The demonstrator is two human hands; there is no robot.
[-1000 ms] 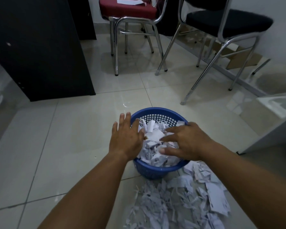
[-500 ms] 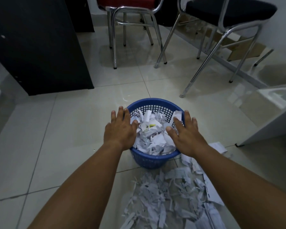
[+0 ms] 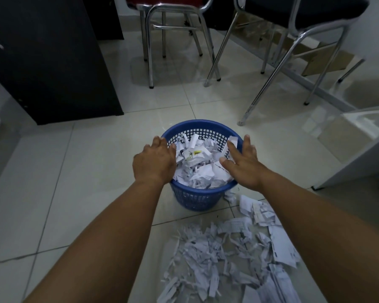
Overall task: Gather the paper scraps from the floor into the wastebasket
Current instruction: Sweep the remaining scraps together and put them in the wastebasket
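A blue mesh wastebasket (image 3: pixel 197 200) stands on the tiled floor, heaped with white paper scraps (image 3: pixel 198 169). My left hand (image 3: pixel 154 162) is over its left rim, fingers extended, holding nothing. My right hand (image 3: pixel 242 161) is over the right rim with fingers spread and straight, holding nothing; it lies close to the scraps in the basket. A wide pile of torn paper scraps (image 3: pixel 223 254) lies on the floor just in front of the basket, between my forearms and to the right.
A black cabinet (image 3: pixel 48 60) stands at the back left. Two chrome-legged chairs, one red (image 3: pixel 173 9) and one black (image 3: pixel 304 9), stand behind the basket. A white furniture edge (image 3: pixel 359 154) is at the right. Bare tiles stretch to the left.
Both hands have drawn apart from the middle of the basket to its rims, and the right hand has opened off the scraps it was pressing. The view tilted slightly downward.
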